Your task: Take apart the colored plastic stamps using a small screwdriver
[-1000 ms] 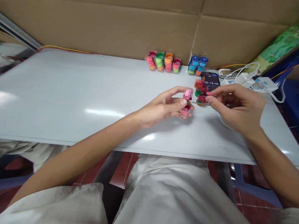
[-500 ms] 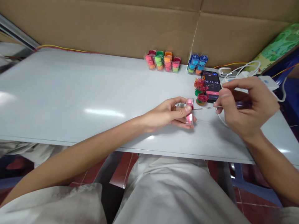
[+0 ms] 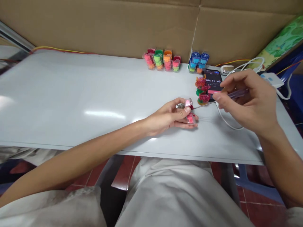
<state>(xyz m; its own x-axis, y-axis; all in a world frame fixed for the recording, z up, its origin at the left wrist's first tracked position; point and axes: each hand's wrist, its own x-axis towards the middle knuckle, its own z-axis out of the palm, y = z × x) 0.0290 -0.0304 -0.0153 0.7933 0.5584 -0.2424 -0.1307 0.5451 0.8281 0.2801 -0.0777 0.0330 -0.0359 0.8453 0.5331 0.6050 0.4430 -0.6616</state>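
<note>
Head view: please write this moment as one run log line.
left hand: holds small pink toy | right hand: holds thin screwdriver, tip at toy | table: phone nearby

To your left the tabletop lies open, wide room for a hand to pass. Ahead stands the cardboard wall, with stacked coloured boxes just before it. Right of your hands, the phone, small red and green toys and white cable crowd the way.

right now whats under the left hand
Under the left hand only the grey table shows. Its fingers pinch a small pink toy just above it. Whatever lies beneath the palm is covered.
</note>
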